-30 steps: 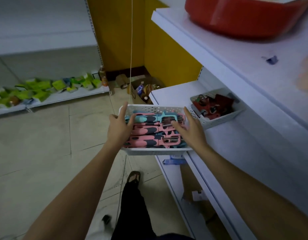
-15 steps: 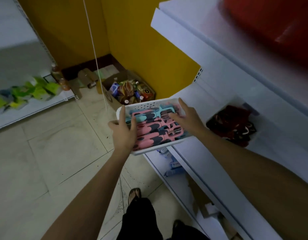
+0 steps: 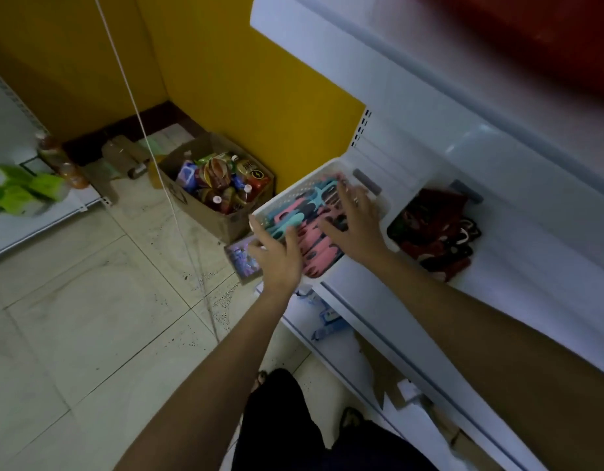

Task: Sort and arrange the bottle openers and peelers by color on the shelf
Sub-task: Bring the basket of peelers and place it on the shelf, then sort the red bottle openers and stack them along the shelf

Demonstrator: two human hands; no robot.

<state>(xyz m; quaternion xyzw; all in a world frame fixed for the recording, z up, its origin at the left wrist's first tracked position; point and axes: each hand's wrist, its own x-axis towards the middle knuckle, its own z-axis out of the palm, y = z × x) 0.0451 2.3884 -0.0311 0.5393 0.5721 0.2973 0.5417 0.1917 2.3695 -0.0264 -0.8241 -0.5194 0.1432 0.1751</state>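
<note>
While the left hand (image 3: 277, 258) grips the basket (image 3: 294, 193), the right hand (image 3: 356, 227) lies flat on peelers (image 3: 311, 241) inside; released early, it may tip. Peelers would spill.

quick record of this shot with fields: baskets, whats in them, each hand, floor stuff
basket: white perforated plastic basket, at the left end of the white metal shelf
contents: pink and teal handled tools, lying packed together
left hand: holds the basket's near-left corner
right hand: flat on the tools, fingers spread
neighbour: second white basket to the right, holding red and dark tools
floor: brown cardboard box full of bottles, against the yellow wall
</note>
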